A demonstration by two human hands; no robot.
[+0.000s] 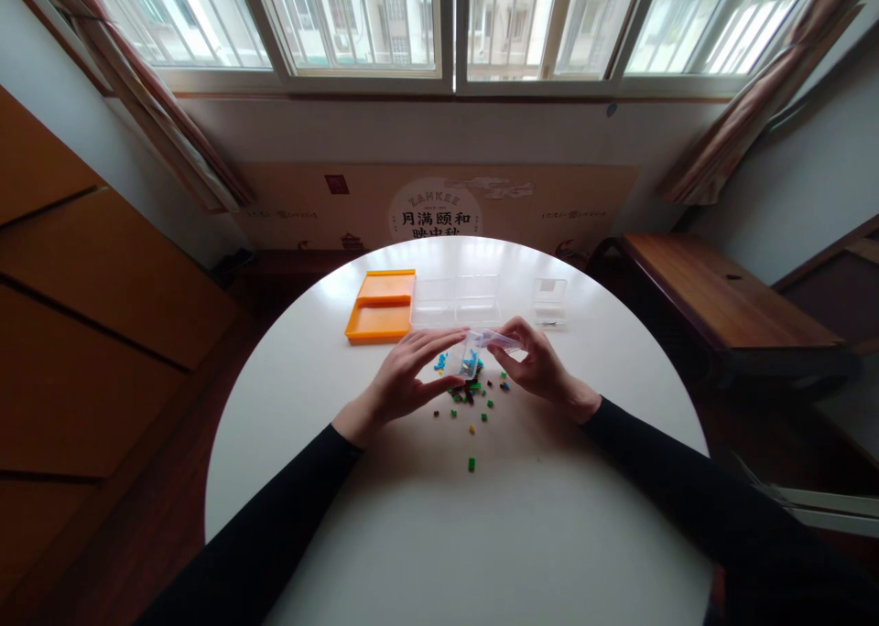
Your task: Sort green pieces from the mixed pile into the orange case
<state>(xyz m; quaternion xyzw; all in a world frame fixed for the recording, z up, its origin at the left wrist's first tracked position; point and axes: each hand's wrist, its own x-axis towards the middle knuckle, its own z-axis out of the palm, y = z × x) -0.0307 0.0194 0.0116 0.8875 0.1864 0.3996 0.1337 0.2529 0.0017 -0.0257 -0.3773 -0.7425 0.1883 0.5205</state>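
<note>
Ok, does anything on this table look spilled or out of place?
Yes. Tiny coloured pieces lie scattered loose on the white table under both hands, one green piece stray nearer the body. The left hand and right hand hold a small clear bag tipped above them. The orange tray sits square.
</note>
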